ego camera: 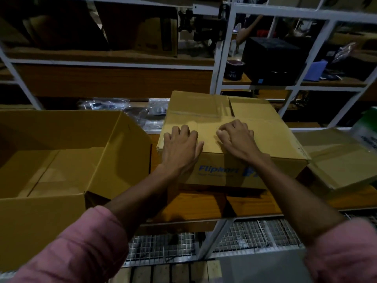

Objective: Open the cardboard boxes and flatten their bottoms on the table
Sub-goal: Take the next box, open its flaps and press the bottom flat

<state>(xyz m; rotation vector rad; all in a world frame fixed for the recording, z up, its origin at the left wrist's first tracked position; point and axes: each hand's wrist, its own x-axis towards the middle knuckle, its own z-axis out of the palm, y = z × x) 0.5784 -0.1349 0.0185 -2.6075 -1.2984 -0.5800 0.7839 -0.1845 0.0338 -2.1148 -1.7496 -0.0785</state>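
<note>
Two hands on smooth cardboard box

layout of boxes and hands on the table

the closed box sits at frame centre on the table, with the left hand and right hand resting side by side on its top, near its front edge. the open box stands at the left of the frame, just beside the closed box, overhanging the table's front edge. a flattened box lies at the right, touching the closed box's right corner. plastic bags lie behind, between the two left boxes. the shelf rack fills the upper frame; a tape roll sits on a shelf at upper centre-right.
</note>
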